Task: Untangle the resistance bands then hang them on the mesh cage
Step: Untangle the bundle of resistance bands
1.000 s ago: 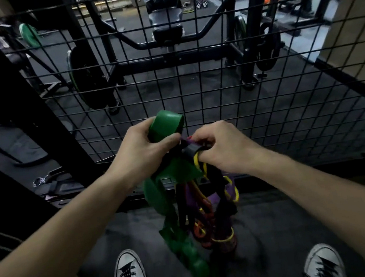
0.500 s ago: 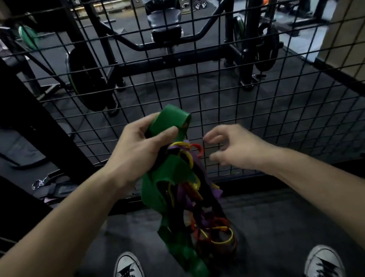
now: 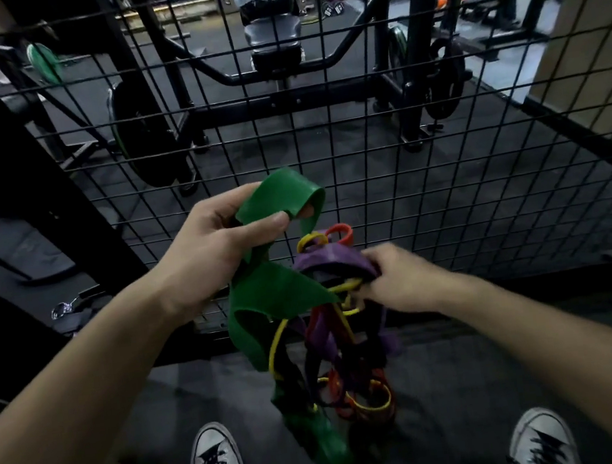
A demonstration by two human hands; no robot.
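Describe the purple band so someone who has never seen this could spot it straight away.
Start at the black mesh cage ahead, then drop to the tangle of bands hanging in front of it. The purple band arches over the top of the tangle, pinched by the right hand. It is broader than the thin yellow and red loops beside it.

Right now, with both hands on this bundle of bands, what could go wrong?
The right hand pulling the purple band could tighten the knot, since yellow band loops cross under it. The left hand alone carries the green band, so a slip likely drops the tangle onto the floor.
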